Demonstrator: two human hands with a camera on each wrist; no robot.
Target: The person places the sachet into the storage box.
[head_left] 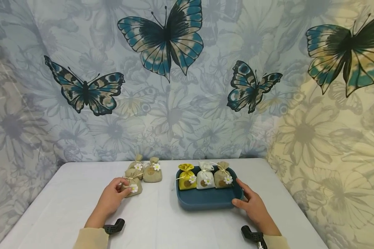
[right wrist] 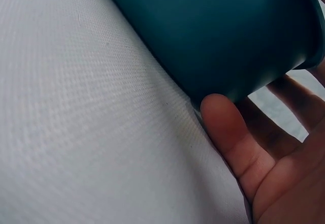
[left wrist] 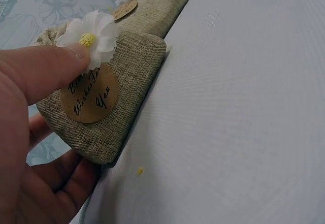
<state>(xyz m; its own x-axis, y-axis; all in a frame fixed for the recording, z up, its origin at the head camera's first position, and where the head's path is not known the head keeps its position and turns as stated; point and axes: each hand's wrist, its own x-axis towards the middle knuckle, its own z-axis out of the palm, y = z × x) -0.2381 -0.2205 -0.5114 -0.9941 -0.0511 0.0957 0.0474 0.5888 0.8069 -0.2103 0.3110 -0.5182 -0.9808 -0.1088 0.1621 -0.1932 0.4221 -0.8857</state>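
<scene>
Head view showed two hands, well apart, over a white table. The left hand pinched the front brown bag, which was on the left part of the table and had a white flower on it. A second brown bag was just behind it, and a third brown bag stood to the right of that one. The right hand held the right end of a blue tray, with the thumb near the front corner and a finger on the rim farther back. Inside, along the back, sat a yellow bag, a white bag and a last brown bag. They had small round tags, too tiny to read. Left wrist view showed the thumb pressed on the flower, with other fingers behind the bag. Its big brown label said "Wishes For You" in curly black letters; the word on top began with "Be", but the thumb hid some of it. Right wrist view showed the thumb tip at the tray's bottom corner, with more fingers around the end.
</scene>
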